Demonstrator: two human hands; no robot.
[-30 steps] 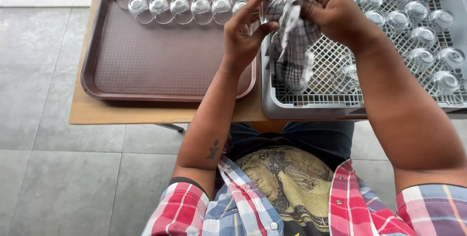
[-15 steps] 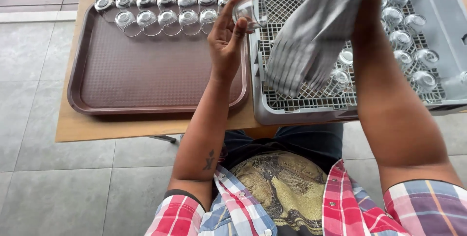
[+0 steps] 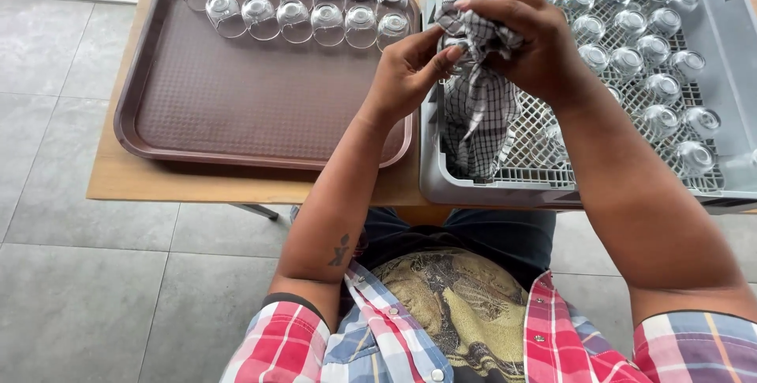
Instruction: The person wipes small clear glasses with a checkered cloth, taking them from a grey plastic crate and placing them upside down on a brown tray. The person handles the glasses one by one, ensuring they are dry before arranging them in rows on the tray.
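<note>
My left hand (image 3: 406, 74) is closed around a small glass that the cloth almost wholly hides. A black-and-white checked cloth (image 3: 477, 115) is bunched over it, and my right hand (image 3: 528, 40) grips the cloth's top, pressing it against the left hand. The cloth's loose end hangs down into the grey dish rack (image 3: 473, 190). Both hands meet over the rack's left edge, just right of the brown tray (image 3: 236, 107).
Two rows of small upturned glasses (image 3: 296, 6) line the brown tray's far edge. Several more glasses (image 3: 631, 44) sit in the grey rack's right and far part. Tray and rack rest on a wooden table (image 3: 126, 182) above a grey tiled floor.
The right hand has come back down from holding the cloth stretched up and now bunches it over the glass in the left hand. The view has shifted slightly.
</note>
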